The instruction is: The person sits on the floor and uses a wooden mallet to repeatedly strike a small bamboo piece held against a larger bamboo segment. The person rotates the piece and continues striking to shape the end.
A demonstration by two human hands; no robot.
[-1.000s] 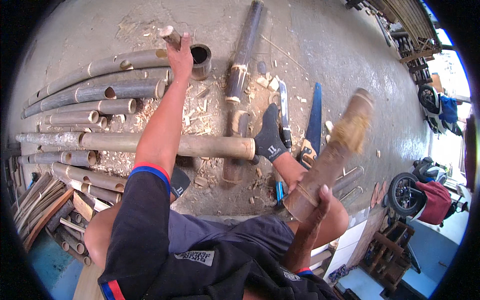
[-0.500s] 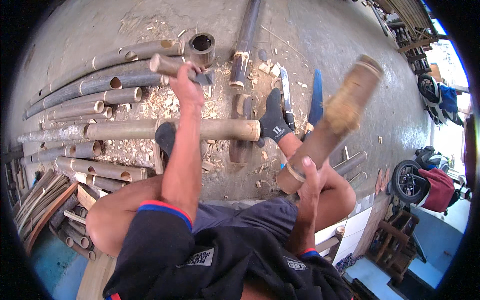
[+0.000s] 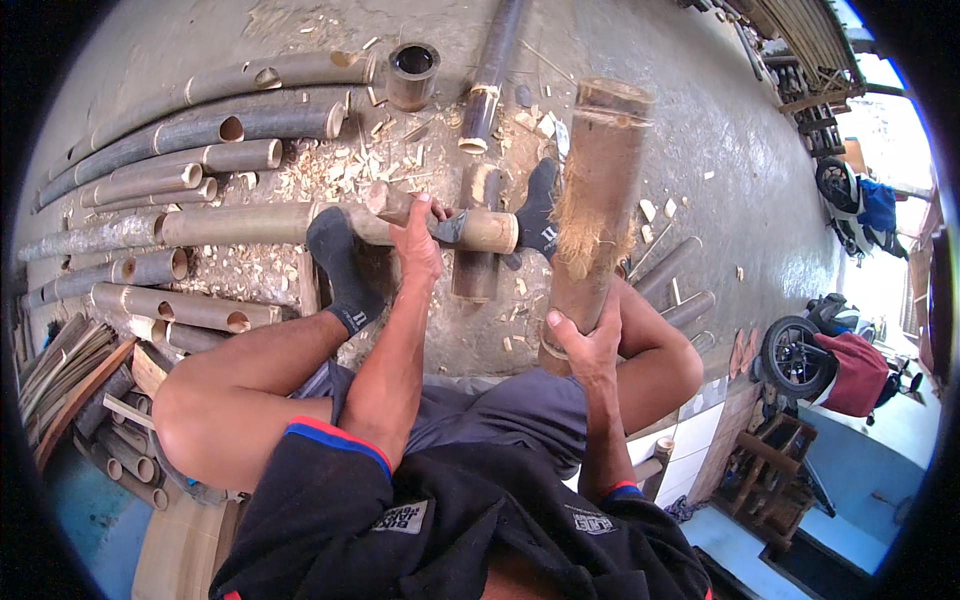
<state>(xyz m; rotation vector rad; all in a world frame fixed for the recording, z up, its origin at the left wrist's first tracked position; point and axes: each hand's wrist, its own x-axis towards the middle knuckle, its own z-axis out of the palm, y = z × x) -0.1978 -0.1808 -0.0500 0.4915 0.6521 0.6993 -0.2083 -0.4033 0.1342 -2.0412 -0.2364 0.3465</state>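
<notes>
My left hand is closed round a chisel with a thick wooden handle. The flat grey blade lies over the right end of a pale bamboo pole; whether it touches or has cut in, I cannot tell. My right hand grips the near end of a thick bamboo tube, held up and pointing away from me. Its side is frayed into yellow fibres midway along. The pale pole lies crosswise on a short dark bamboo piece, beside my socked feet.
Several bamboo poles with cut holes lie at the left. A short upright bamboo cup stands far off, near a dark pole. Wood chips litter the floor. Motorbikes and a wooden stool are at the right.
My left hand has come down and nearer with the chisel, onto the pale pole's end. The bamboo tube in my right hand has swung from leaning right to nearly straight ahead.
</notes>
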